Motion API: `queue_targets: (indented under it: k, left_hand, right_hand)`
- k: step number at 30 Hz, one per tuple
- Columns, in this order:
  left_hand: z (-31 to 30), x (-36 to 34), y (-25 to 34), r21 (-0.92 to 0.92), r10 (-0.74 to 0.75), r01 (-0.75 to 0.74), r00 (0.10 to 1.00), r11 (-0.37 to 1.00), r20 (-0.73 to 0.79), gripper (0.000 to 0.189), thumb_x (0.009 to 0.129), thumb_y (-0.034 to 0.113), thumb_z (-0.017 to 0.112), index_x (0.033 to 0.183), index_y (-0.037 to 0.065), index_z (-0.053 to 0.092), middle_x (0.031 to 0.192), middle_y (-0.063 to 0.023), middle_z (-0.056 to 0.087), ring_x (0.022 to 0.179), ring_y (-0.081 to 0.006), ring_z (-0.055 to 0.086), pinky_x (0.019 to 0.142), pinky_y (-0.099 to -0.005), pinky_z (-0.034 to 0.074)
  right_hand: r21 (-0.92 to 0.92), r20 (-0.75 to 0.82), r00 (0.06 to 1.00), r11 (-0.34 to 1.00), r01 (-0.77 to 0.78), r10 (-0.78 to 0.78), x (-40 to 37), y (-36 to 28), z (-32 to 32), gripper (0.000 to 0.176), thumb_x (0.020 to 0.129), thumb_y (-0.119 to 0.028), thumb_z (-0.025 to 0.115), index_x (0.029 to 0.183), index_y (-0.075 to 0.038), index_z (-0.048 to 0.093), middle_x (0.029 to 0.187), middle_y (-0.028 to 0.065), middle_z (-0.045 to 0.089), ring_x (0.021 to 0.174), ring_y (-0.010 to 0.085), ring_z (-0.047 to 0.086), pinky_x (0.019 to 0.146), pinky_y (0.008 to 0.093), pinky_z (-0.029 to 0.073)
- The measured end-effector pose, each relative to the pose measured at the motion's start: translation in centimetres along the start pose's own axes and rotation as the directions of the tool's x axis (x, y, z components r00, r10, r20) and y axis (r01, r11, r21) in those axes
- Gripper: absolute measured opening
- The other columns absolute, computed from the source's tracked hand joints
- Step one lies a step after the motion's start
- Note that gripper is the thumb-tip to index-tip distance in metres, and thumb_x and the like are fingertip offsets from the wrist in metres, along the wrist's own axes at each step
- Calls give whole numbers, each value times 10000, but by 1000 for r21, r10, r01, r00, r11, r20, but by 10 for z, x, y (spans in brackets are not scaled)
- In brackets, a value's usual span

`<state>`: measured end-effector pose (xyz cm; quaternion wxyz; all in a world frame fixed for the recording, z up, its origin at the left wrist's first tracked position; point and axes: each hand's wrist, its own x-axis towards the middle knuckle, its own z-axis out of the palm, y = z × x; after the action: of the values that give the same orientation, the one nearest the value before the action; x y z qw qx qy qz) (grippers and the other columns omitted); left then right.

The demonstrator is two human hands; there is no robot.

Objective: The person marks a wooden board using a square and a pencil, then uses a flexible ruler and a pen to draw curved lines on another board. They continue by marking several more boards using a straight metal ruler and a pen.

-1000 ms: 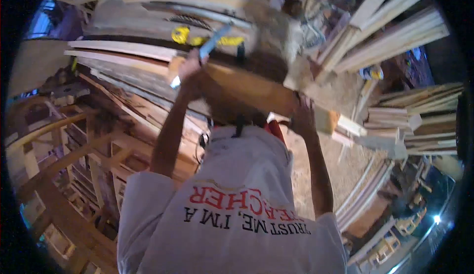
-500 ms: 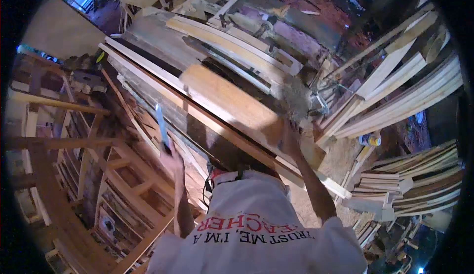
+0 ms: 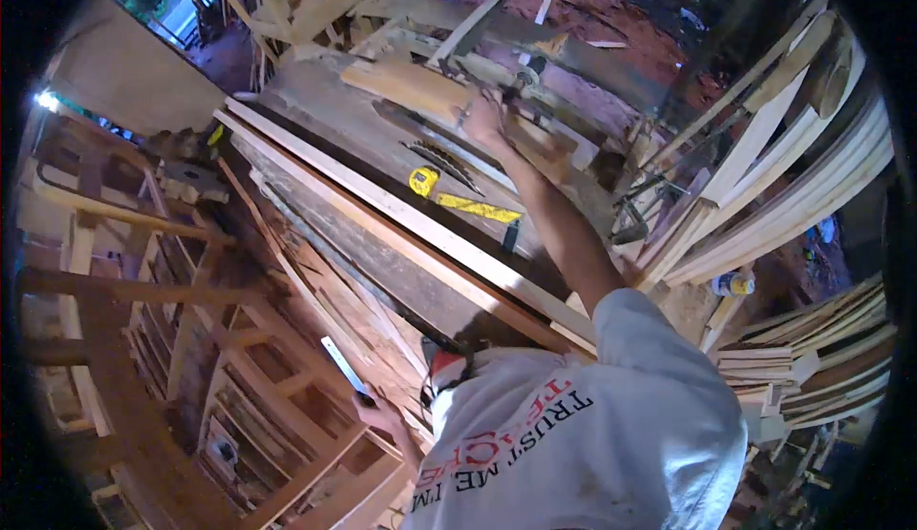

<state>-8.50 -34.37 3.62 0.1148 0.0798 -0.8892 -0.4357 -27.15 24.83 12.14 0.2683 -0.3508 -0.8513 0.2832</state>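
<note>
My left hand (image 3: pixel 387 417) is low at the left of my body, wrapped around the dark handle of what looks like a try square (image 3: pixel 344 365); its pale metal blade points up and away. My right arm reaches across the workbench, and my right hand (image 3: pixel 484 117) grips the near end of a wooden board (image 3: pixel 406 86) at the back. Between the hands lie two long wooden strips (image 3: pixel 401 207), side by side. A yellow tape measure (image 3: pixel 422 181) and a yellow strip (image 3: pixel 478 208) with dark marks sit beyond them, beside a dark toothed blade (image 3: pixel 441 162).
Curved wooden pieces (image 3: pixel 793 201) lean in a stack at the right, with more stacked strips (image 3: pixel 812 349) below. A metal clamp (image 3: pixel 630 224) stands at the bench's right end. A large wooden frame (image 3: pixel 95 339) fills the left side.
My right hand has moved the board from over the long strips to the back of the bench, uncovering the tape measure. My left hand has dropped lower with the square.
</note>
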Motion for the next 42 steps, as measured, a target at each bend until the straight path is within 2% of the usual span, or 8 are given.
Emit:
queue_targets:
  k: [4,7,8,10,18,21,35,42]
  left_hand:
    - [42,11,-1,-135,167,-158,984,978,59,414,989,301,665,1034,-106,603,833,-188,632,755,-257,533,720,-419,468]
    - [59,19,47,-125,253,-221,877,967,409,400,976,309,683,996,-81,598,749,-148,580,686,-243,492,642,-411,441]
    - [66,19,67,-141,283,-245,825,959,490,401,968,312,693,976,-76,592,723,-135,556,667,-233,474,617,-407,430]
    - [112,42,40,-284,431,-325,681,902,591,299,948,225,705,992,-56,611,748,-158,584,654,-255,510,608,-397,435]
    - [190,-26,134,-662,867,-720,-176,209,466,244,935,213,686,1078,18,651,903,-191,633,866,-390,617,780,-476,482]
    - [203,-108,152,-660,769,-703,-259,266,585,232,931,232,668,1052,35,643,905,-183,613,883,-417,586,808,-512,440]
    - [235,-318,127,-239,743,-863,206,444,636,315,793,211,685,1021,4,615,967,-202,603,979,-419,549,842,-518,392]
    - [241,-315,124,-225,735,-842,260,490,627,336,811,282,677,1018,23,620,964,-181,605,952,-410,558,819,-508,395]
  right_hand:
    - [588,-133,984,790,173,-117,-120,23,9,215,845,-179,717,1011,-46,688,954,172,695,912,301,657,852,405,504]
    - [558,180,983,820,-128,31,-274,29,-73,152,933,-173,677,992,-34,667,926,151,675,863,302,640,793,410,507]
    - [73,107,994,997,1,-9,-316,82,-55,185,999,-226,637,997,-42,641,752,69,628,713,182,622,657,373,498]
    - [396,-194,962,912,-105,194,-420,97,-94,292,1048,-293,551,1046,-23,662,916,82,660,863,186,636,770,366,527]
    - [569,-539,248,566,-597,805,-712,60,-326,681,1074,-594,239,1372,-71,559,1091,97,730,1045,192,644,892,351,456]
    - [754,-496,-24,417,-509,868,-786,94,-342,688,1067,-603,266,1368,-59,561,1080,140,719,1055,248,652,898,370,478]
    - [-124,-588,672,770,-625,450,-838,360,-537,267,988,-16,543,1239,-34,630,944,105,693,853,186,659,788,326,522]
    - [-159,-590,720,822,-547,365,-747,451,-524,246,964,-47,503,1132,-62,683,996,153,714,947,312,674,839,415,529]
